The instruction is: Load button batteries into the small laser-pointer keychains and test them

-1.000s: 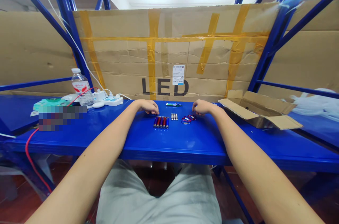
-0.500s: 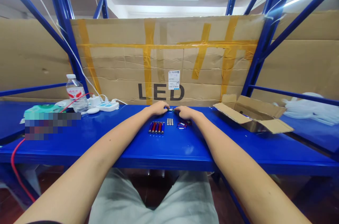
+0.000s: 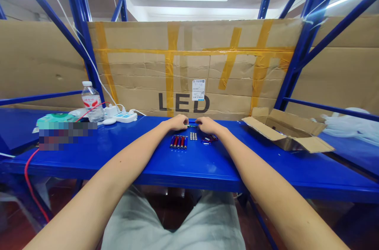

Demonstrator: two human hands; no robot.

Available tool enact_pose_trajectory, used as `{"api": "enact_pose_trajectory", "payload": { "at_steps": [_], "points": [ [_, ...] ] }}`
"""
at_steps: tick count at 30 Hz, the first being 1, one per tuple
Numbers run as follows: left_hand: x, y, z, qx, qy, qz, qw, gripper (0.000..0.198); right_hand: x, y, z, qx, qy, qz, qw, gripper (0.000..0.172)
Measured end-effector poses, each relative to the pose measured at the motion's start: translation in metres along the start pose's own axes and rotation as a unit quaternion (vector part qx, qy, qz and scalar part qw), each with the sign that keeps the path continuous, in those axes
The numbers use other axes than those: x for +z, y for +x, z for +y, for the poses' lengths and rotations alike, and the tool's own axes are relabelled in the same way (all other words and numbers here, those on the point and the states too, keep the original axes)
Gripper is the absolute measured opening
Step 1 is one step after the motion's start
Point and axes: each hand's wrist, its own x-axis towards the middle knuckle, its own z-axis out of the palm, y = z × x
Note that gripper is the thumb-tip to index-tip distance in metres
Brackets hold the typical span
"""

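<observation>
My left hand (image 3: 179,122) is at the far side of the blue table, fingers closed in a pinch. Across a small gap, my right hand (image 3: 206,124) is pinched too. A thin greenish and silvery piece (image 3: 192,125) spans the gap at both sets of fingertips; its kind is too small to tell. Nearer me lies a neat row of several blue and red metallic tubes (image 3: 179,142) with silvery ends. Beside it, several small round silvery pieces (image 3: 193,136) form a tidy block. Under my right wrist is a loose pile of small red and blue shiny pieces (image 3: 209,138), partly hidden.
An open cardboard box (image 3: 284,129) stands on the table's right. At the left are a water bottle (image 3: 92,102), a white power strip (image 3: 126,116) and a green packet (image 3: 56,119). A cardboard wall (image 3: 142,72) marked LED closes the back, between blue rack posts.
The whole view has shifted slightly, so the things on the table appear farther right. Both hands remain close together at the small thin piece, which sits slightly lower in view.
</observation>
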Motion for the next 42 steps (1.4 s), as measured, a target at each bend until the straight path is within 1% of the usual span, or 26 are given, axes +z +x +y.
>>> {"api": "enact_pose_trajectory", "payload": {
  "at_steps": [4, 6, 9, 11, 13, 15, 16, 18, 21, 23, 26, 29, 32, 35, 38, 40, 42],
  "points": [
    [-0.008, -0.013, 0.007, 0.024, 0.010, 0.080, 0.996, 0.022, 0.001, -0.001, -0.005, -0.002, 0.023, 0.026, 0.999, 0.036],
    [-0.012, -0.017, 0.013, 0.034, 0.009, 0.104, 0.994, 0.022, 0.003, -0.002, -0.005, -0.004, 0.053, 0.044, 0.998, 0.035],
    [-0.016, -0.020, 0.024, 0.057, 0.015, 0.128, 0.990, 0.021, 0.005, -0.002, -0.005, -0.021, 0.138, 0.073, 0.988, 0.035],
    [-0.017, -0.021, 0.030, 0.075, 0.025, 0.144, 0.986, 0.020, 0.005, -0.003, -0.007, -0.029, 0.218, 0.069, 0.973, 0.033],
    [-0.018, -0.021, 0.034, 0.092, 0.043, 0.150, 0.984, 0.018, 0.005, -0.005, -0.010, -0.027, 0.302, 0.044, 0.952, 0.027],
    [-0.018, -0.022, 0.037, 0.107, 0.067, 0.146, 0.981, 0.017, 0.003, -0.007, -0.012, -0.010, 0.367, 0.015, 0.930, 0.019],
    [-0.018, -0.022, 0.037, 0.114, 0.080, 0.141, 0.980, 0.018, 0.003, -0.008, -0.013, 0.002, 0.388, 0.008, 0.922, 0.017],
    [-0.017, -0.022, 0.038, 0.119, 0.100, 0.126, 0.980, 0.019, 0.001, -0.010, -0.012, 0.030, 0.404, 0.011, 0.914, 0.018],
    [-0.015, -0.022, 0.040, 0.118, 0.114, 0.098, 0.981, 0.020, 0.000, -0.012, -0.008, 0.065, 0.372, 0.023, 0.925, 0.022],
    [-0.013, -0.021, 0.041, 0.123, 0.110, 0.085, 0.983, 0.021, 0.001, -0.012, -0.006, 0.076, 0.337, 0.014, 0.938, 0.020],
    [-0.011, -0.018, 0.041, 0.130, 0.084, 0.078, 0.985, 0.021, 0.004, -0.013, -0.006, 0.067, 0.281, 0.024, 0.957, 0.015],
    [-0.010, -0.016, 0.039, 0.114, 0.053, 0.084, 0.989, 0.021, 0.005, -0.013, -0.009, 0.050, 0.215, 0.055, 0.974, 0.011],
    [-0.009, -0.015, 0.037, 0.100, 0.044, 0.079, 0.991, 0.023, 0.005, -0.012, -0.009, 0.041, 0.166, 0.059, 0.983, 0.009],
    [-0.007, -0.016, 0.032, 0.093, 0.061, 0.059, 0.992, 0.022, 0.005, -0.008, -0.004, 0.045, 0.105, 0.061, 0.992, 0.008],
    [-0.005, -0.016, 0.025, 0.076, 0.110, 0.046, 0.990, 0.019, 0.006, -0.005, 0.006, 0.057, 0.053, 0.066, 0.995, 0.007],
    [-0.004, -0.014, 0.018, 0.065, 0.138, 0.036, 0.988, 0.015, 0.007, -0.005, 0.012, 0.068, 0.038, 0.057, 0.995, 0.007],
    [-0.005, -0.010, 0.013, 0.054, 0.143, 0.019, 0.988, 0.011, 0.006, -0.005, 0.016, 0.077, 0.039, 0.039, 0.996, 0.009]
  ]
}}
